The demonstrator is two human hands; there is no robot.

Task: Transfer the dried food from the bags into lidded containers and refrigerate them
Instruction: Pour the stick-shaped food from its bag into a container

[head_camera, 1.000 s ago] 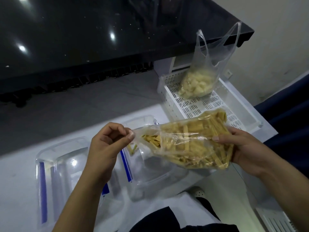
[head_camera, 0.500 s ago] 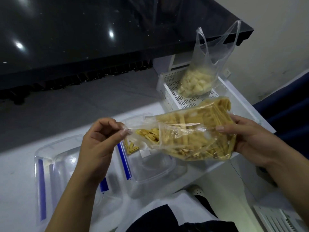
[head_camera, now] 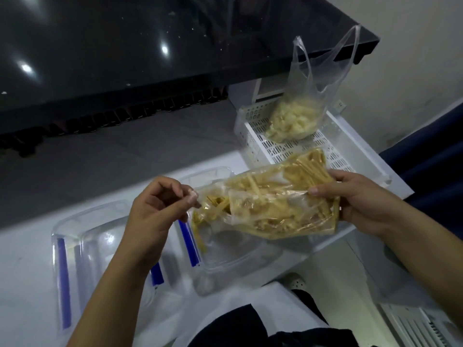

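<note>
The pouring step is underway: the left hand [head_camera: 155, 216] pinches the bag [head_camera: 270, 204] mouth at 9 o'clock, the right hand [head_camera: 355, 199] grips its base, strips spilling into the open container [head_camera: 225, 261] below; next, tilt steeper.

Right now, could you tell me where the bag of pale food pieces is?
In the head view it stands at upper right: the bag of pale food pieces rests in the white perforated tray, beyond the right hand.
</note>
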